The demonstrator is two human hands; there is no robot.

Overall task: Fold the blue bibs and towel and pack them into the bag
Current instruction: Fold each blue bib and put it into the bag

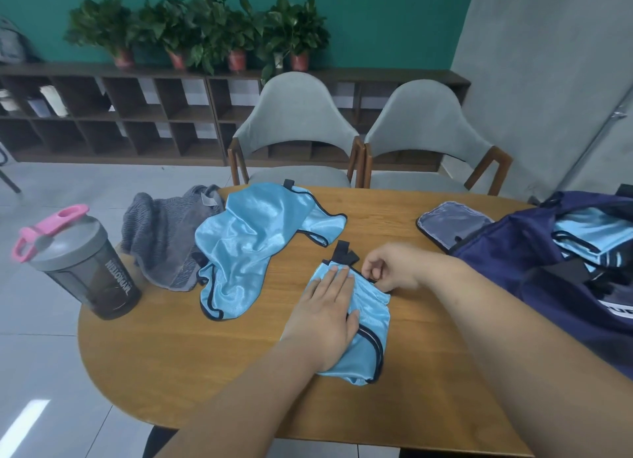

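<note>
Two hands work on the folded light-blue satin bib (pixel 371 307) at the middle of the oval wooden surface (pixel 205 372). Your left hand (pixel 325 317) lies flat on it with straight fingers, pressing the layers down. Your right hand (pixel 385 266) has curled fingers pinching the bib's far right corner beside the black tabs (pixel 344 254). This fabric looks slippery, so pin the packet with the flat palm while you tuck the tabs and dark edging inside, then smooth outward so no corner springs open before lifting. To your right the navy fabric bag (pixel 513 262) lies open, and one folded blue bib (pixel 592 231) shows inside it; the dark items beneath that bib I cannot identify. Left of your hands an unfolded light-blue bib (pixel 253 245) lies spread, touching the crumpled grey knitted towel (pixel 164 238). The smoky shaker bottle with a pink cap (pixel 78 262) stands closed, its contents unclear.
</note>
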